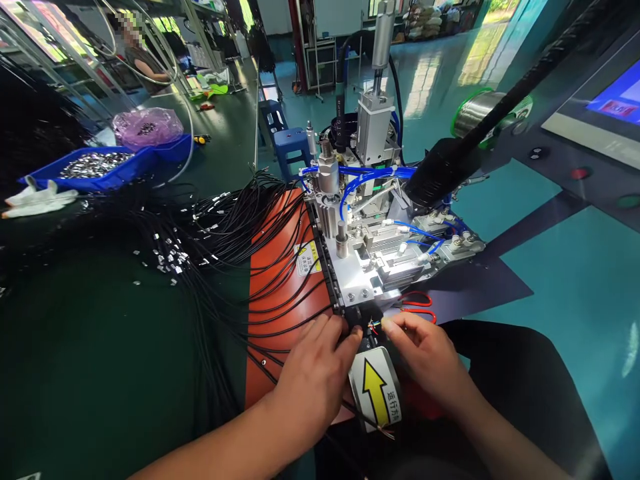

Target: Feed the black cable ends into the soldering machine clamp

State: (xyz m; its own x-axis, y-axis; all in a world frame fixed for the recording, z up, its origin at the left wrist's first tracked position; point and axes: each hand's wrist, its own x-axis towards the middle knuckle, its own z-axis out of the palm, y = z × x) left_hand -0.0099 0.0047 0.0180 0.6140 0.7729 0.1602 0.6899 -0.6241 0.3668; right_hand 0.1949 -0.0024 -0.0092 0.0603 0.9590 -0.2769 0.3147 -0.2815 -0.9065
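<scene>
My left hand [316, 363] is closed with bent fingers at the front edge of the machine [357, 273], pressing on the end of a black cable there. Thin coloured wires [373, 327] fan out of that cable end, just right of my left fingertips. My right hand [425, 347] pinches the tips of these wires between thumb and forefinger. Below both hands is a white plate with a yellow arrow [375, 387], and another cable's bare wire ends [386, 432] lie across its lower edge. Red-handled scissors or pliers [420, 310] lie behind my right hand, partly hidden.
Black cables [225, 293] run over an orange board [275, 267] at the left. Blue trays [105, 167] hold small metal parts. A wire spool [487, 113] and a control panel [590, 153] stand at right. A blue stool [290, 140] and a person [145, 60] are farther back.
</scene>
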